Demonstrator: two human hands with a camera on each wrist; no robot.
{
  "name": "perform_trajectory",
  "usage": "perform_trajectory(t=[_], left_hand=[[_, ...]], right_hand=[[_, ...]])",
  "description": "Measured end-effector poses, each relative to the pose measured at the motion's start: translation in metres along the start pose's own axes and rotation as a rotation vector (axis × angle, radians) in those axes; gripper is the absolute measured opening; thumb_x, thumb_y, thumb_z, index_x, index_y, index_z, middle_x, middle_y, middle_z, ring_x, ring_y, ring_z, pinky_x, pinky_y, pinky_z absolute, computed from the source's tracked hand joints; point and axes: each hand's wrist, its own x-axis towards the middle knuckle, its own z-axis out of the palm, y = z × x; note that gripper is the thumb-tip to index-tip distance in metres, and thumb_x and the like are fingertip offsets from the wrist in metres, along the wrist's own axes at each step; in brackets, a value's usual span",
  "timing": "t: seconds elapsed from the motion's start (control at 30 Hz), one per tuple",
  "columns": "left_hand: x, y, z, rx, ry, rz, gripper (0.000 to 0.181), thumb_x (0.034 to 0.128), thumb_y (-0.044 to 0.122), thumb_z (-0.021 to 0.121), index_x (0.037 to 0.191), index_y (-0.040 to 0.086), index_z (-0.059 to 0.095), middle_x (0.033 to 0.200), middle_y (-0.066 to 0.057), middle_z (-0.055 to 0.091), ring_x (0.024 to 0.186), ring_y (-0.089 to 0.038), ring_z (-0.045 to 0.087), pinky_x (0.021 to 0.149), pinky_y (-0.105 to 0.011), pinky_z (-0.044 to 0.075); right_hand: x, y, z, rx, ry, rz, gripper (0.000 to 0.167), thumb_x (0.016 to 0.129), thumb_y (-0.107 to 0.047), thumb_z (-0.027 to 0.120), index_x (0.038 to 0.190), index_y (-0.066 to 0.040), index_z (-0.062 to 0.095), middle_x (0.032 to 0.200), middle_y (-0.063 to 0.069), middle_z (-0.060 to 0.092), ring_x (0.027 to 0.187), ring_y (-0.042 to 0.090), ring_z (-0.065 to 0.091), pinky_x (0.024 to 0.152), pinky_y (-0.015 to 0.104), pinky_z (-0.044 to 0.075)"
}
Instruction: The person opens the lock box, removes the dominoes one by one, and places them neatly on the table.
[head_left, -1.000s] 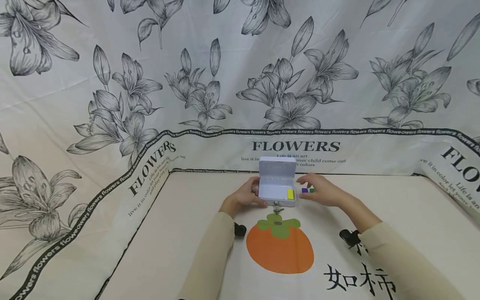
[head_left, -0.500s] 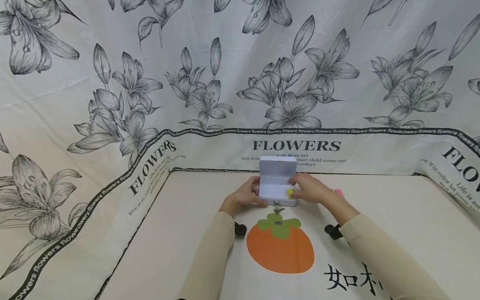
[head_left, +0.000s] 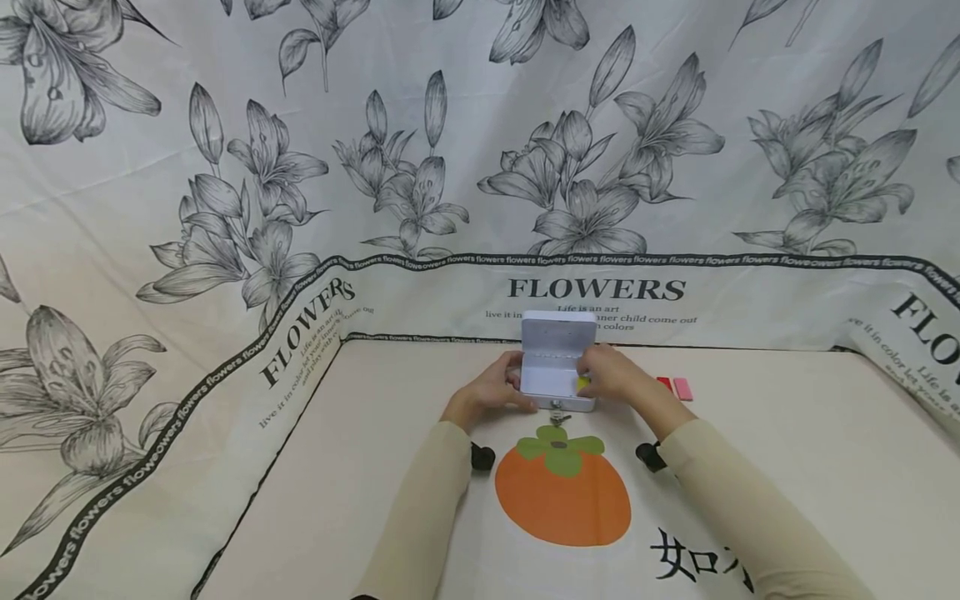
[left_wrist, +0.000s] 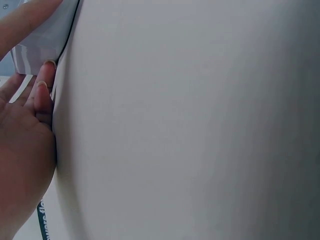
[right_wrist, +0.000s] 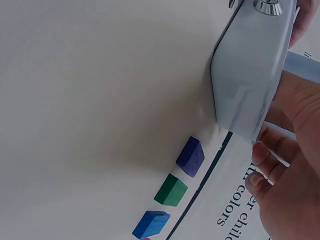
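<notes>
A small white lockable box (head_left: 551, 381) stands with its lid raised near the table's back edge. Keys (head_left: 559, 419) hang from the lock on its front. My left hand (head_left: 491, 385) grips the box's left side, thumb along the front corner; the left wrist view shows the other fingers against its side. My right hand (head_left: 611, 372) reaches over the right wall, with thumb and index finger inside the box. Between those fingertips a bit of a yellow block (head_left: 582, 382) shows, apparently pinched. The right wrist view hides those tips behind the box wall.
Along the back edge lie a purple block (right_wrist: 191, 156), a green block (right_wrist: 171, 190) and a blue block (right_wrist: 151, 224). Red (head_left: 664, 383) and pink (head_left: 682, 389) blocks lie farther right. A flower-printed cloth (head_left: 420, 304) rises behind the table.
My right hand has moved left from beside the box into it, onto the yellow block. The red and pink blocks have come into sight. My left hand has stayed on the box.
</notes>
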Motion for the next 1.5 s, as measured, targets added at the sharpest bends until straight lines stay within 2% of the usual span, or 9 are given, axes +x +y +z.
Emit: perform_trajectory(t=[0.17,0.33,0.47,0.73,0.93,1.17,1.3,1.5], left_hand=[[0.003,0.0,0.0,0.025,0.003,0.013,0.103,0.0668,-0.003,0.091,0.153,0.015,0.038,0.097,-0.005,0.057,0.089,-0.016,0.05,0.085,-0.031,0.04],[0.002,0.001,0.0,0.033,0.007,0.011,0.102,0.0675,-0.002,0.091,0.153,0.014,0.038,0.099,-0.007,0.058,0.09,-0.016,0.05,0.086,-0.031,0.041],[0.0,0.001,0.001,0.039,0.007,0.011,0.102,0.0681,-0.002,0.091,0.154,0.013,0.038,0.102,-0.01,0.057,0.089,-0.016,0.05,0.086,-0.03,0.04],[0.003,-0.001,0.0,0.035,0.01,0.012,0.102,0.0675,-0.001,0.091,0.154,0.013,0.038,0.1,-0.007,0.056,0.087,-0.016,0.049,0.084,-0.03,0.041],[0.004,-0.003,0.001,0.037,0.011,0.013,0.102,0.067,-0.001,0.091,0.153,0.015,0.039,0.102,-0.006,0.057,0.088,-0.015,0.05,0.083,-0.029,0.042],[0.001,0.001,0.0,0.034,0.014,0.016,0.102,0.0674,-0.003,0.09,0.153,0.014,0.039,0.113,-0.008,0.057,0.089,-0.016,0.05,0.085,-0.029,0.042],[0.001,0.001,0.0,0.031,0.012,0.016,0.101,0.0676,-0.003,0.09,0.153,0.014,0.039,0.115,-0.008,0.057,0.089,-0.016,0.05,0.084,-0.029,0.042],[0.001,0.001,0.002,0.031,0.014,0.014,0.102,0.0666,-0.005,0.09,0.153,0.013,0.039,0.116,-0.005,0.056,0.089,-0.016,0.05,0.085,-0.03,0.042]], right_hand=[[0.002,-0.001,0.001,-0.008,0.011,0.01,0.026,0.076,-0.014,0.089,0.091,0.003,0.076,0.09,0.012,0.063,0.082,0.025,0.052,0.08,0.044,0.045],[0.004,0.0,0.003,-0.008,0.005,0.022,0.023,0.076,-0.013,0.089,0.085,0.001,0.074,0.084,0.008,0.059,0.08,0.024,0.048,0.076,0.041,0.042],[0.005,0.0,0.004,-0.014,0.004,0.035,0.023,0.076,-0.013,0.089,0.086,0.001,0.073,0.084,0.008,0.059,0.08,0.024,0.048,0.075,0.04,0.041],[0.006,0.0,0.008,-0.065,0.015,0.07,0.025,0.077,-0.017,0.088,0.074,-0.008,0.065,0.081,0.005,0.054,0.08,0.025,0.047,0.073,0.04,0.039],[0.005,0.0,0.009,-0.06,0.012,0.082,0.019,0.079,-0.017,0.086,0.083,-0.005,0.072,0.084,0.006,0.057,0.082,0.026,0.05,0.077,0.043,0.043],[0.006,-0.001,0.012,-0.038,0.062,0.034,0.029,0.079,-0.023,0.087,0.094,-0.001,0.075,0.084,0.007,0.06,0.078,0.024,0.051,0.075,0.043,0.045],[0.007,-0.002,0.015,-0.06,0.082,0.005,0.029,0.079,-0.027,0.088,0.092,-0.004,0.077,0.078,0.003,0.062,0.074,0.021,0.051,0.072,0.039,0.046],[0.008,-0.004,0.015,-0.097,0.081,0.025,0.025,0.079,-0.029,0.088,0.087,-0.008,0.078,0.07,-0.002,0.059,0.069,0.018,0.049,0.068,0.037,0.042]])
